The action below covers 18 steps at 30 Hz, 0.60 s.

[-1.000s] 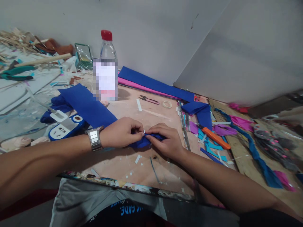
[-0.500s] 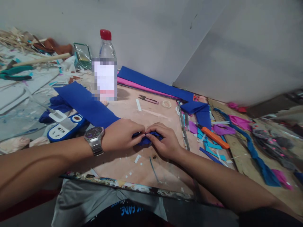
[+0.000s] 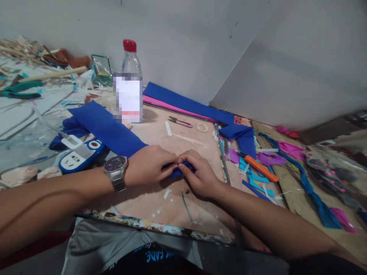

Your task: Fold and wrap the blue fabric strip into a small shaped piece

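My left hand, a watch on its wrist, pinches a small piece of dark blue material over the pink-beige board. From the right, my right hand grips the same piece, and the fingertips of both hands meet at it. Much of the piece is hidden by the fingers. A wide blue strip runs from the upper left down to my left hand and passes behind it; whether it joins the held piece cannot be seen.
Behind my hands are a red-capped bottle, small snips and a beige ring. An orange cutter lies among scraps at the right. A power socket and green-handled pliers are at the left.
The view has shifted slightly. Both hands stay pinched on the blue piece, with the fingers moved only a little.
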{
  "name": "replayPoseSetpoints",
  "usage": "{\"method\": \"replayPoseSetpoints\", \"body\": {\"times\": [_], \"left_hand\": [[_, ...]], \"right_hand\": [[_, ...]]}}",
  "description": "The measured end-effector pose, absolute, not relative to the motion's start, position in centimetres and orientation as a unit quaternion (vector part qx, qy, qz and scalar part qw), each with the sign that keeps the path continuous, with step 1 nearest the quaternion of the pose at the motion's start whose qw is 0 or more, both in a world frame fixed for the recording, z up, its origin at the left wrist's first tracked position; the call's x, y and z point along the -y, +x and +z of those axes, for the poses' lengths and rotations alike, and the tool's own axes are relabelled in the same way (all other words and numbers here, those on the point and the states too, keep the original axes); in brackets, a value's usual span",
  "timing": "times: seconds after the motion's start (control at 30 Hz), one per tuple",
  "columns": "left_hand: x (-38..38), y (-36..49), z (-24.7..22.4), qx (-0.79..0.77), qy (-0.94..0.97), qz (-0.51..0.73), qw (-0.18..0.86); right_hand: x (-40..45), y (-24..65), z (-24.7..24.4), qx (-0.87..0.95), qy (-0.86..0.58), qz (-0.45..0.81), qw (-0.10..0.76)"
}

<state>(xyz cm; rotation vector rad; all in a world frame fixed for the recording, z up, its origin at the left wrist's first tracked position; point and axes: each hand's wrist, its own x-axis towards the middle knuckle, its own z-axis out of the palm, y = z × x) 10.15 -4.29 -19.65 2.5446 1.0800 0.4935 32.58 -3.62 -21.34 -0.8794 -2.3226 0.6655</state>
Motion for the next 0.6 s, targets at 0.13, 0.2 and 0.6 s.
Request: {"method": "replayPoseSetpoints", "body": {"times": [0.13, 0.2, 0.6], "left_hand": [[4.21, 10.16, -19.89, -0.374, 0.897, 0.170, 0.164], [4.16, 10.09, -20.01, -0.381, 0.894, 0.170, 0.161], [4.21, 9.91, -19.73, -0.378, 0.888, 0.180, 0.190]], "right_hand": [[3.59, 32.56, -21.42, 0.865, -0.329, 0.256, 0.281], [3.48, 32.59, -21.51, 0.863, -0.330, 0.251, 0.288], [3.45, 32.62, -21.43, 0.859, -0.331, 0.261, 0.292]]}}
